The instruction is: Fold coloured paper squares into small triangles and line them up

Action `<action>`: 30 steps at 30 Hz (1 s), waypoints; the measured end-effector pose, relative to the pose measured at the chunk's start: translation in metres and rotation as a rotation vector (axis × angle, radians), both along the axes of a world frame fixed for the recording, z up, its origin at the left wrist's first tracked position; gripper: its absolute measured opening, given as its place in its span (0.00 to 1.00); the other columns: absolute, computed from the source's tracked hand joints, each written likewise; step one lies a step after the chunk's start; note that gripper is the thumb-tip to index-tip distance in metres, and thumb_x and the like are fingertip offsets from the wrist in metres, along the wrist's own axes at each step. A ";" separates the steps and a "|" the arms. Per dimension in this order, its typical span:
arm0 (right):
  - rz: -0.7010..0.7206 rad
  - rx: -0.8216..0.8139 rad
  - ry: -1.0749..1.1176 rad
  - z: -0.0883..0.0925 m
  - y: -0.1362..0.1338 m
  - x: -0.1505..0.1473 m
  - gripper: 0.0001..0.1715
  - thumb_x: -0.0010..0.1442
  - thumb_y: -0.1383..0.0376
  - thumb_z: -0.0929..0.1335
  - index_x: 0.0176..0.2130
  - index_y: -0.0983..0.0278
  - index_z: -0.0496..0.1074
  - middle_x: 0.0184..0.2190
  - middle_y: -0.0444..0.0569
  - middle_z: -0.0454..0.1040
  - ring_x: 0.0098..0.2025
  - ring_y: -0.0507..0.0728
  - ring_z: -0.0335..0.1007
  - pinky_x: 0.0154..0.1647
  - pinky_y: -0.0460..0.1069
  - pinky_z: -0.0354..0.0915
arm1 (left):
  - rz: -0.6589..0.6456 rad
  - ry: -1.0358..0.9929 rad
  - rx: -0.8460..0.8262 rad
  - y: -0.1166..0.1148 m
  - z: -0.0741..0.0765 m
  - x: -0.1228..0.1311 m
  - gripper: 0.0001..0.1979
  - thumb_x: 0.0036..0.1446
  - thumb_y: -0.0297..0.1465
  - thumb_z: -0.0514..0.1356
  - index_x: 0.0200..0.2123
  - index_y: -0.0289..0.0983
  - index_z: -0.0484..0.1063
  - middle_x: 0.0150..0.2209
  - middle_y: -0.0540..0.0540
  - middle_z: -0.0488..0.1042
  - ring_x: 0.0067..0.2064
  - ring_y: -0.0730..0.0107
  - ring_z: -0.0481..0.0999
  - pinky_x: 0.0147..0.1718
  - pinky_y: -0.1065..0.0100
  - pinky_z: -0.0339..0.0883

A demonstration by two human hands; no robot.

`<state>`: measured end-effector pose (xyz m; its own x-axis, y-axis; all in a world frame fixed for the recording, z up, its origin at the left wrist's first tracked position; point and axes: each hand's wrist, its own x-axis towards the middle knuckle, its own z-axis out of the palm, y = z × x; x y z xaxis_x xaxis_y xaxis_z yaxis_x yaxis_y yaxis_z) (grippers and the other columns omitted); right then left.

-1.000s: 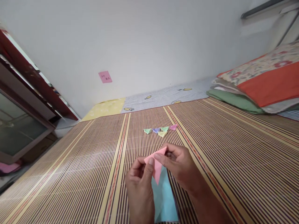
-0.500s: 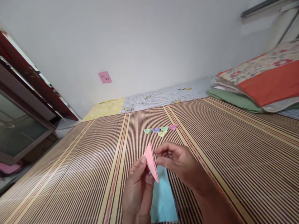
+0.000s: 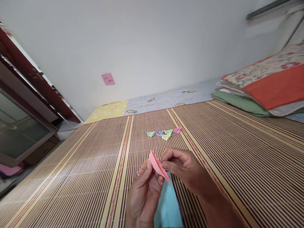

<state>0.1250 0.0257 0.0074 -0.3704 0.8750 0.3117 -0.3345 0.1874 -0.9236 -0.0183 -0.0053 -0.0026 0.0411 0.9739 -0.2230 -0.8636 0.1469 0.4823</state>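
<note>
A pink folded paper (image 3: 157, 165), roughly triangular and tilted, is pinched between the thumb and fingers of my left hand (image 3: 144, 193). Its layers stand slightly apart along the right edge. There my right hand (image 3: 181, 163) closes thumb and forefinger on the paper's edge, its other fingers curled in. Beneath my hands lies a light blue sheet (image 3: 168, 202), partly covered by them. Farther off on the striped mat (image 3: 90, 177) sit several small folded paper pieces: green (image 3: 150, 134), purple (image 3: 159, 133), yellow (image 3: 166, 137) and pink (image 3: 177, 130).
A white wall with a pink note (image 3: 108, 79) rises behind the mat. Checked and yellow cloth (image 3: 109, 109) runs along its foot. Stacked bedding (image 3: 273, 88) lies at the far right. A glass-paned cabinet (image 3: 21, 126) stands at the left.
The pink paper has tilted further over and its edge has parted a little. My right hand's fingers have come onto that edge, where a gap showed before.
</note>
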 end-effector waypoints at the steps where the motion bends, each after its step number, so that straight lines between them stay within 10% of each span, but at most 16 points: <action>1: -0.026 0.028 -0.027 0.002 -0.001 -0.001 0.07 0.63 0.64 0.72 0.32 0.63 0.76 0.27 0.43 0.75 0.31 0.53 0.72 0.33 0.48 0.68 | 0.012 0.027 0.017 0.000 0.000 0.000 0.03 0.53 0.20 0.69 0.32 0.30 0.82 0.31 0.42 0.80 0.31 0.70 0.80 0.30 0.72 0.76; 8: -0.376 0.353 -0.275 0.014 -0.009 -0.011 0.09 0.59 0.74 0.69 0.35 0.62 0.77 0.31 0.44 0.74 0.34 0.54 0.70 0.36 0.48 0.66 | 0.149 0.327 0.090 -0.009 0.005 0.009 0.08 0.52 0.33 0.73 0.33 0.34 0.83 0.34 0.42 0.82 0.36 0.63 0.80 0.37 0.67 0.75; 30: -0.375 0.625 -0.355 -0.010 -0.002 -0.027 0.25 0.59 0.82 0.65 0.47 0.60 0.80 0.44 0.50 0.73 0.49 0.58 0.72 0.50 0.55 0.69 | 0.285 0.179 0.056 -0.005 0.008 0.009 0.08 0.42 0.25 0.76 0.27 0.33 0.81 0.28 0.47 0.79 0.32 0.68 0.79 0.38 0.68 0.76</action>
